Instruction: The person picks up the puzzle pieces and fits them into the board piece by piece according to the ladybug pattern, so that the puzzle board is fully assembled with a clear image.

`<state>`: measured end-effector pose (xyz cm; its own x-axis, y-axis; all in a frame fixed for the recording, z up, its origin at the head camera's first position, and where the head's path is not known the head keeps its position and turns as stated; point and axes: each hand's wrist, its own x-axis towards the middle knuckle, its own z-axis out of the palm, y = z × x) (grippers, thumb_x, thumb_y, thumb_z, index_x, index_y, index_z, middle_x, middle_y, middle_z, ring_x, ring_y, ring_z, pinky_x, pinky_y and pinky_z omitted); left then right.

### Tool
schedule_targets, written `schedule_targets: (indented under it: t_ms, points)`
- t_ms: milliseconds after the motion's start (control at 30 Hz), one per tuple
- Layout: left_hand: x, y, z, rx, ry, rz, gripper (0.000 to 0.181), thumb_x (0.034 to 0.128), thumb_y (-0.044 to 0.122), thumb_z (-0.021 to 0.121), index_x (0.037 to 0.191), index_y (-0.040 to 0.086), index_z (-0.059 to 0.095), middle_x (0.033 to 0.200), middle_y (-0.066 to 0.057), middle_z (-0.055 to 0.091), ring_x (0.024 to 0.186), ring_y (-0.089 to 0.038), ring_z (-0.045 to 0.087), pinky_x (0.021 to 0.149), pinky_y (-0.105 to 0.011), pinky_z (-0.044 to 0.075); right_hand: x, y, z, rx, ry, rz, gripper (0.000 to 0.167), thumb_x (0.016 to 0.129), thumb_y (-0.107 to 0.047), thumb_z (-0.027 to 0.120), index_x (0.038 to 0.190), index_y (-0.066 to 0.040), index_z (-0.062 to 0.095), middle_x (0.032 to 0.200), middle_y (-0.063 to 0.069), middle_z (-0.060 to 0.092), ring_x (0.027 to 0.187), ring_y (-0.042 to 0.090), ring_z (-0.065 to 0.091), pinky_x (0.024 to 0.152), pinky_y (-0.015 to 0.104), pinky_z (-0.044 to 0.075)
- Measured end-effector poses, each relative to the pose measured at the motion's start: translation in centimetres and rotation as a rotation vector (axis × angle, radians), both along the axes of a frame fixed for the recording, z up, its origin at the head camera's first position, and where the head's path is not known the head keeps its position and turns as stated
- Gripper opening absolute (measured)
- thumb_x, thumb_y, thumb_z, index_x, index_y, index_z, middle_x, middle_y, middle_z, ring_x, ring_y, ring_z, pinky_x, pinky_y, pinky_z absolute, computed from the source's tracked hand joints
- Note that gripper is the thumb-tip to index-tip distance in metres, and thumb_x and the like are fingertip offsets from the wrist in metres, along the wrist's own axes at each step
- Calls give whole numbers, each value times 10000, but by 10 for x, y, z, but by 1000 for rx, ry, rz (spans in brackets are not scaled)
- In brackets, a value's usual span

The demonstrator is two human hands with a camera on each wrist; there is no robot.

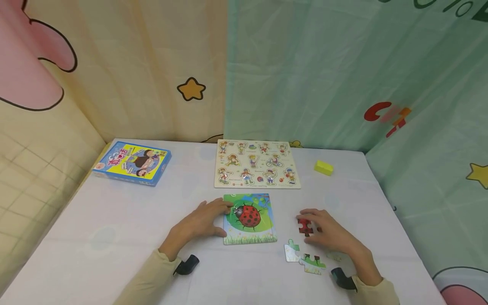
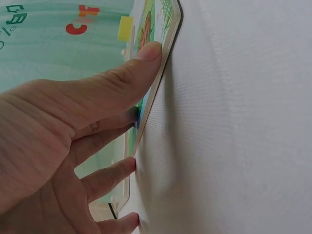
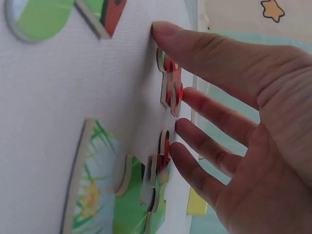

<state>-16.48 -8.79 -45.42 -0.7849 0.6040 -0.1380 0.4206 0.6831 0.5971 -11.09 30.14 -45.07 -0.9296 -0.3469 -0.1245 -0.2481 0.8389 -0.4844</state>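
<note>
The left hand (image 1: pixel 202 220) rests against the left side of a square ladybug puzzle board (image 1: pixel 268 226). In the left wrist view its thumb touches the board's edge and the fingers are spread along it. The right hand (image 1: pixel 331 233) is over loose jigsaw pieces, with a red spotted puzzle piece (image 1: pixel 305 227) between thumb and fingers. The right wrist view shows the thumb apart from this red piece (image 3: pixel 170 83), fingertips close to it; whether they touch is unclear. Nearer the person lie a white-and-green piece (image 1: pixel 291 253) and a grassy piece (image 1: pixel 313 266).
Behind the ladybug board lies a larger board with sports figures (image 1: pixel 253 163). A blue-and-yellow box (image 1: pixel 131 163) is at the far left of the white table (image 1: pixel 103 237). A yellow block (image 1: pixel 323 167) sits at the back right. Curtains hang behind the table.
</note>
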Motion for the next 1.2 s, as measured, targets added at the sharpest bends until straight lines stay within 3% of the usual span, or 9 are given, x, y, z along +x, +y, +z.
schedule_targets:
  t_ms: [300,600,833,1200]
  points:
    - [1,-1,-1,2,-6,13,560,766,240,866,1255,61,660,1525,-40,494,1512,-311,286,1219,-634,166,-2,1,0,19,44,43,489,814,-211,830,1275,-131,689,1362,89,602,1223,334,539,873,339,564]
    - [2,-2,-2,-10,-10,5,616,748,295,884,1271,70,649,1536,-29,479,1520,-304,271,1229,-619,156,-8,-4,-1,24,56,46,487,802,-219,842,1258,-121,701,1312,53,604,1240,327,537,1003,528,504]
    - [4,0,-1,-42,10,-11,792,635,362,948,1302,87,622,1532,-36,472,1520,-302,266,1218,-650,145,-21,-35,0,-34,91,100,498,807,-216,843,1271,-115,693,1312,54,592,1241,310,533,1046,557,465]
    - [5,3,1,-86,22,-10,810,648,392,939,1334,109,616,1568,-40,437,1532,-288,242,1227,-628,148,-38,-99,8,-47,44,247,495,851,-278,807,1295,-104,674,1345,83,574,1248,308,537,1042,523,474]
